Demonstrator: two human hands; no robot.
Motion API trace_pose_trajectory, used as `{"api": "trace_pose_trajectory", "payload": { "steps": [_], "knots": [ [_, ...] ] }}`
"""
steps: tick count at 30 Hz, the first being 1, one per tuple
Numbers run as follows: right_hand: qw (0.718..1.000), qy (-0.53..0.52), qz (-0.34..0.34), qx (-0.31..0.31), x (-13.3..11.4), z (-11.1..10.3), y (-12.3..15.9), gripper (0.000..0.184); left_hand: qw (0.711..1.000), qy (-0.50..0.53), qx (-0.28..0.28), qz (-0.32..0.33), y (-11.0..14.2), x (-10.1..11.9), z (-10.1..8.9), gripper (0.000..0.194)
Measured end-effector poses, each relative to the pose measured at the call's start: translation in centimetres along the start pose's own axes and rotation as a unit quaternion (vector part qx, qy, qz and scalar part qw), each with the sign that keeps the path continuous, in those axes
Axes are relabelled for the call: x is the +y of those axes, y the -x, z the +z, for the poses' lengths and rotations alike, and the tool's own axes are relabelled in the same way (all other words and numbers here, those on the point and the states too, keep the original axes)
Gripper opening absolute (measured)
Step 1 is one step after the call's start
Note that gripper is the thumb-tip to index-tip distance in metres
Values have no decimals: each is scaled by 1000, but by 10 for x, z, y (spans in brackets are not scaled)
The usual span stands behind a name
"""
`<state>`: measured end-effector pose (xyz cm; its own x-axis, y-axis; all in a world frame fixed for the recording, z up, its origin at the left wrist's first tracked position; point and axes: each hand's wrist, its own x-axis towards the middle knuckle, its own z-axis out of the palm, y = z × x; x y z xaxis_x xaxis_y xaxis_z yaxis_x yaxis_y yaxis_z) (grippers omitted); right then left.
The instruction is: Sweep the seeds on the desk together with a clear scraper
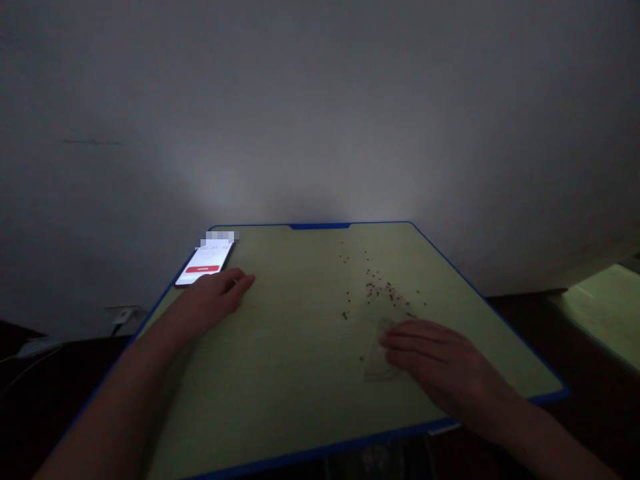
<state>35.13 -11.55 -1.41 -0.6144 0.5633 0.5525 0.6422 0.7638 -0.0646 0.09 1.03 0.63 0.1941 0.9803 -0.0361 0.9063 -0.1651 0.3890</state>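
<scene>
The fingers of the right hand (445, 353) are nearly straight and pressed together, their tips over the far-right side of a translucent plastic piece (374, 363); the thumb is hidden, so I cannot tell whether they pinch it or only rest on it. The plastic lies mostly at 8 to 9 o'clock from those tips, low on the tabletop (280, 380), its long axis running roughly from 1 to 7 o'clock (too clear and too dim to say whether it is a bag or a cup). The small dark grains (389, 289) lie thickest at 12 o'clock from the same fingertips, near them, in a loose band slanting from 11 to 5 o'clock; strays reach out towards 11, and a single one sits at 9, just beyond the plastic. The right hand is much the nearer to both. The left hand (220, 293) is well apart at 10 o'clock, apparently empty, its fingers loosely curled with a small gap at the thumb; just past it, at 11 o'clock from its knuckles, lies a lit smartphone (204, 259).
</scene>
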Motion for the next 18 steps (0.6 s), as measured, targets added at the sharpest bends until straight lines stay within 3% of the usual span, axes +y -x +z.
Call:
{"api": "trace_pose_trajectory", "payload": {
  "steps": [4,8,13,18],
  "knots": [
    [995,27,88,42,4,-13,5,24,1000,-7,-3,0,0,0,0,44],
    [990,22,136,31,-1,1,14,23,1000,2,-12,-2,1,0,1,45],
    [990,1,144,2,-6,23,20,27,1000,1,-11,1,2,1,1,44],
    [991,-23,129,-22,-11,26,28,29,1000,-5,-4,0,3,5,1,44]
  ]
}}
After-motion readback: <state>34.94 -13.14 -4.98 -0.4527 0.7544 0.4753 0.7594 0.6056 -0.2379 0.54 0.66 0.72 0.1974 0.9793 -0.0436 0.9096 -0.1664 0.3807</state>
